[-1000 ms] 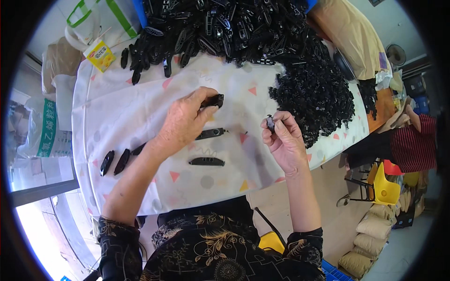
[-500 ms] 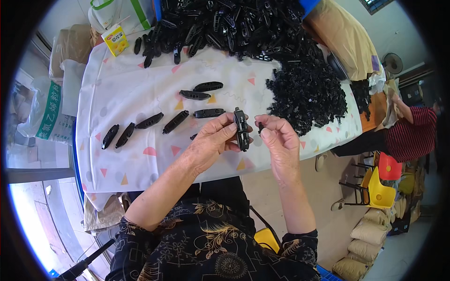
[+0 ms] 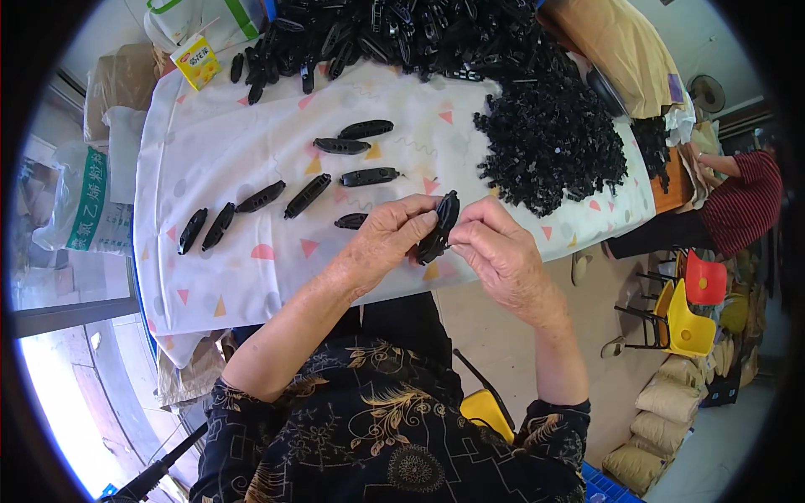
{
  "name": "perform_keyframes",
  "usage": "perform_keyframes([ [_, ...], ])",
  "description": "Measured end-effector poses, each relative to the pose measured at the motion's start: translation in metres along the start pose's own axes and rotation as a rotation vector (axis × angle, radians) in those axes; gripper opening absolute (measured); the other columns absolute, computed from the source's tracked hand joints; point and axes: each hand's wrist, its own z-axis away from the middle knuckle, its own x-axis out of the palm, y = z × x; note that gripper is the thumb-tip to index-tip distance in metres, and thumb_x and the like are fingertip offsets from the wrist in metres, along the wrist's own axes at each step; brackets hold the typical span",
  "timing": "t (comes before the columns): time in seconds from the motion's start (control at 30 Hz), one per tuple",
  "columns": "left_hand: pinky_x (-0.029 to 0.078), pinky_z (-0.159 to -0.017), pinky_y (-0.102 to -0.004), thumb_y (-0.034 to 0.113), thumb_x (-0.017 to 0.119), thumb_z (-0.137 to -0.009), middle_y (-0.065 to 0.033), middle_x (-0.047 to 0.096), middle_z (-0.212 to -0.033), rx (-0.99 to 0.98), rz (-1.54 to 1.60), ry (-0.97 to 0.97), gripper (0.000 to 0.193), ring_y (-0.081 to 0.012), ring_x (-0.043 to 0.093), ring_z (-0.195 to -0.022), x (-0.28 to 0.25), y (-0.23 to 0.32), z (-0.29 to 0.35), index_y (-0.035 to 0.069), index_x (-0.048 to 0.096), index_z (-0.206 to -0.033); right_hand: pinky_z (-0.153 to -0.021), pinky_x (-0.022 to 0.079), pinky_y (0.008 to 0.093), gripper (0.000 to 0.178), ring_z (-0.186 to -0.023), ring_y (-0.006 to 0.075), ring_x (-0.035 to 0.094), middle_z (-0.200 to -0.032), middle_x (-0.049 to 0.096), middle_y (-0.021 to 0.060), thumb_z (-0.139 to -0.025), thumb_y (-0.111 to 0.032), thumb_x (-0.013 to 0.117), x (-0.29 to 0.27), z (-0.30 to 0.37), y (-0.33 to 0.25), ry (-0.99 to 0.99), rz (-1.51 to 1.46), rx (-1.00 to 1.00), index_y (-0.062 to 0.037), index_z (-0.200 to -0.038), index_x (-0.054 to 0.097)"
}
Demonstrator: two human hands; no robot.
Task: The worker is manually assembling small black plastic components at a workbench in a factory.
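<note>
My left hand (image 3: 401,230) is closed round a long oval black plastic part (image 3: 442,225), held tilted above the table's near edge. Against its right side presses my right hand (image 3: 503,260), thumb and fingers pinched together. Those fingertips mostly hide the small black plastic piece that they held half a second ago. Similar black plastic parts (image 3: 308,196) lie spread over the patterned white tablecloth (image 3: 251,310), to the left of and beyond my hands. One of them (image 3: 350,220) is close to my left wrist.
Many long black parts (image 3: 377,42) are heaped at the table's far side. A pile of small black pieces (image 3: 549,138) lies at the right. A yellow carton (image 3: 197,63) stands far left. Beyond the table, a person in a striped top (image 3: 746,205) is near yellow and red chairs (image 3: 692,327).
My right hand has moved left and turned, bringing its pinched fingers from beside the long part onto its side. My left hand has tilted that part. The view has shifted slightly.
</note>
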Motion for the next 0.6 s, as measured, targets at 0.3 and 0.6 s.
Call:
perform_keyframes([
  [0.3,0.045,-0.056,-0.0225,0.012,0.049,-0.092,-0.0008,0.061,-0.081,-0.068,-0.391,0.059,0.027,-0.0077,0.054,-0.066,0.011,-0.001,0.002,0.001,0.059,-0.113,-0.060,0.046,0.0290,0.012,-0.072,0.0203,0.056,-0.085,0.049,0.0074,-0.076,-0.001,0.063,-0.009,-0.004,-0.006,-0.192,0.192,-0.054,-0.0036,-0.087,0.059],
  [0.6,0.048,-0.071,-0.0266,-0.005,0.052,-0.079,-0.0073,0.058,-0.101,-0.106,-0.176,-0.068,0.051,-0.0137,0.058,-0.086,0.015,-0.008,0.006,0.000,0.041,-0.128,-0.067,0.050,0.0369,0.025,-0.081,0.0282,0.060,-0.093,0.052,0.0117,-0.075,-0.006,0.064,0.007,0.013,0.021,0.050,0.049,0.065,-0.0065,-0.099,0.056],
])
